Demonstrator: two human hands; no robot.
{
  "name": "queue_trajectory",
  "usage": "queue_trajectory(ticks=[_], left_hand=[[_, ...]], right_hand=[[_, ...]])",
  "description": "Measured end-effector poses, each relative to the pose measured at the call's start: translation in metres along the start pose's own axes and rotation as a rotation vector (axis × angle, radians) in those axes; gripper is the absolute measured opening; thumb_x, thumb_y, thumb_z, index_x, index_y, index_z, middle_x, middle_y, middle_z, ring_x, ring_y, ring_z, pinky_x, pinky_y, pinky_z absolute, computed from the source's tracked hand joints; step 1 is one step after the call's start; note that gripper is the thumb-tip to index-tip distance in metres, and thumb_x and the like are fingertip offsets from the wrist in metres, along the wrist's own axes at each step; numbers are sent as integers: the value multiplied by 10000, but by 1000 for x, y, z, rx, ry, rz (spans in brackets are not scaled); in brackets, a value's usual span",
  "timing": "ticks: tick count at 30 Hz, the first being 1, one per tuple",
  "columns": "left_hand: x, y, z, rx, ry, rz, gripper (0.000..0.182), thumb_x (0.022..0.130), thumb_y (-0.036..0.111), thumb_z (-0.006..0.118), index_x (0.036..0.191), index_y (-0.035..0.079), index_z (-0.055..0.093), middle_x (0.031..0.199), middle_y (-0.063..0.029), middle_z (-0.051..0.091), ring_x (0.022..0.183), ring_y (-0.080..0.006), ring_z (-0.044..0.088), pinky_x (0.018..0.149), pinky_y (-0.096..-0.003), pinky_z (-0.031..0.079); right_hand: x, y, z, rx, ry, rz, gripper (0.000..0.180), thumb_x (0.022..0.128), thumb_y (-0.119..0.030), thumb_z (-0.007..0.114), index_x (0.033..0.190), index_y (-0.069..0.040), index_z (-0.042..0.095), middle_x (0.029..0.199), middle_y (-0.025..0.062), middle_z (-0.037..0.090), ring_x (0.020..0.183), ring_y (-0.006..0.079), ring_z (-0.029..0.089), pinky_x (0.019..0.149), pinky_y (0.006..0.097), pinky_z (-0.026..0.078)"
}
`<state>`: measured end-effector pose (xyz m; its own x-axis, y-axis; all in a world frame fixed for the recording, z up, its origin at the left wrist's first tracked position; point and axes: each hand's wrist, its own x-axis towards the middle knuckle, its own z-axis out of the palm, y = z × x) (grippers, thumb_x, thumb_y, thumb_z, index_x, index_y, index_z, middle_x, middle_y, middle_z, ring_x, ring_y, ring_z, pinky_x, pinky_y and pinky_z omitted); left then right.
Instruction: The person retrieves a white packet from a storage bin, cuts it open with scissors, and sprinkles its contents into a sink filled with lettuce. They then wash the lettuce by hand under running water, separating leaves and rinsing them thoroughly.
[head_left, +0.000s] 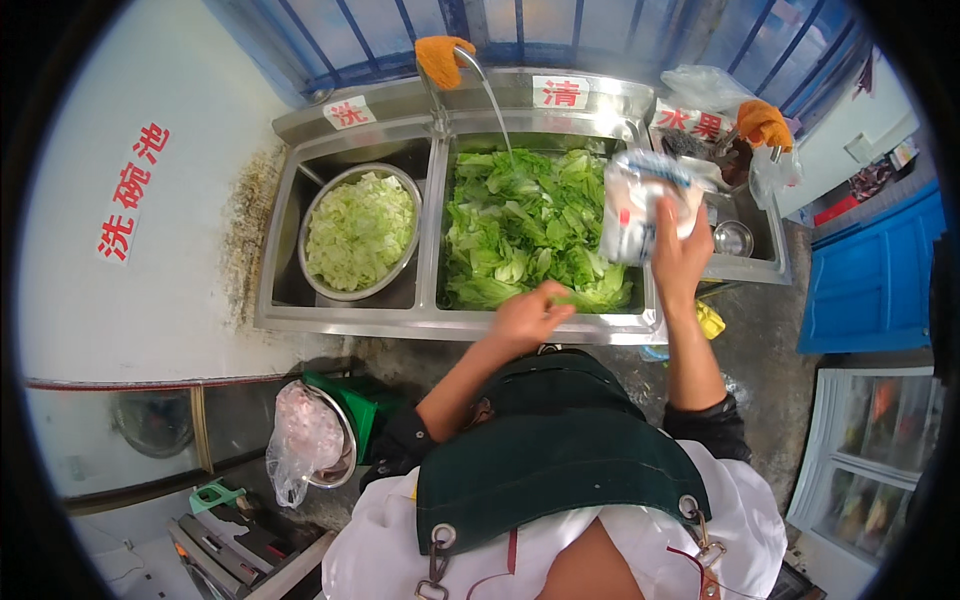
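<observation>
My right hand grips a white plastic packet with printing, blurred, above the right edge of the middle sink basin. At that basin's front edge is my left hand, its fingers curled over the lettuce; whether it holds a leaf I cannot tell. Green leafy lettuce fills the middle basin. Water runs onto the leaves from a curved metal faucet with an orange cloth wrapped on it. A round metal bowl of chopped pale green leaves stands in the left basin.
In the right basin lies a small metal bowl, near a second faucet wrapped in orange cloth. Behind on the left, a plastic bag of pale pink food rests in a metal bowl beside a green container. A blue cabinet stands right.
</observation>
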<state>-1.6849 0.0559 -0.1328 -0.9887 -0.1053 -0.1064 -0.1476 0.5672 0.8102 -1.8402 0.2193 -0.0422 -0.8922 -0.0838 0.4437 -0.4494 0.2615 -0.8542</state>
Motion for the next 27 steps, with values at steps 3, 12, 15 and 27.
queue_trajectory(ticks=[3,12,15,27], left_hand=[[-29,-40,-8,81,4,-40,361,926,338,618,1189,93,579,901,-166,695,855,-358,669,731,-436,513],[-89,-85,-20,-64,-82,-270,366,951,237,609,1288,104,558,939,-143,700,853,-274,685,774,-367,525],[-97,-93,-29,-168,-31,-339,374,939,266,614,1255,73,562,964,-179,700,904,-328,687,799,-385,516],[-76,-110,-71,-128,56,-377,399,932,219,628,1292,61,561,1023,-164,706,886,-277,694,781,-375,533]], right_hand=[[31,2,7,-422,-179,-327,447,848,-498,702,920,-66,618,682,202,660,645,415,656,551,450,514],[80,20,62,-693,-205,-364,482,898,-548,606,897,-66,591,567,180,616,559,393,639,502,467,496],[103,28,66,-820,-138,-321,516,907,-589,558,912,-75,599,647,196,656,625,398,667,546,479,519],[93,12,-23,-1070,-218,-72,508,936,-575,493,1070,-105,629,815,236,690,806,438,668,696,506,521]])
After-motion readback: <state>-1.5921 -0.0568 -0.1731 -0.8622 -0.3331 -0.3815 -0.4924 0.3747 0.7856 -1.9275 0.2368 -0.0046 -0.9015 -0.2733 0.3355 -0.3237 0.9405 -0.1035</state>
